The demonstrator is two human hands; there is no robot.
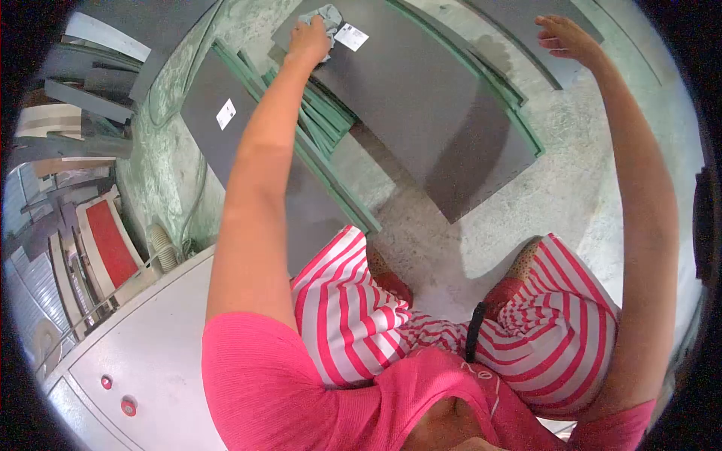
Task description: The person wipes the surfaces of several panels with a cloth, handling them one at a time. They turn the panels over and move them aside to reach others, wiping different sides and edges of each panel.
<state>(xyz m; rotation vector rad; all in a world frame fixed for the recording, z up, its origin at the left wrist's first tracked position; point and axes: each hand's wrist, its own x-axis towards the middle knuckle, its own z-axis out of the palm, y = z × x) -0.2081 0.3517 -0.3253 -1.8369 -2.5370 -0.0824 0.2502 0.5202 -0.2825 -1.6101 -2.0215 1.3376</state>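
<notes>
My left hand [307, 43] is closed around a crumpled grey-blue cloth [329, 16]. It presses the cloth on the far left corner of a dark grey panel [406, 83] with green edges. Right beside the cloth, a white label [351, 37] with small print sticks to the panel's face. Out to the right, my right hand [565, 39] is held in the air with its fingers stretched and nothing in them. In this view it overlaps another dark panel [519, 15] at the far right.
A second stack of dark panels [210, 90] with its own white label [226, 114] lies to the left, near green strips [323, 113]. A white machine cabinet [150, 353] with red buttons stands at lower left, by a ribbed hose [162, 246]. Board offcuts [90, 98] lie beyond.
</notes>
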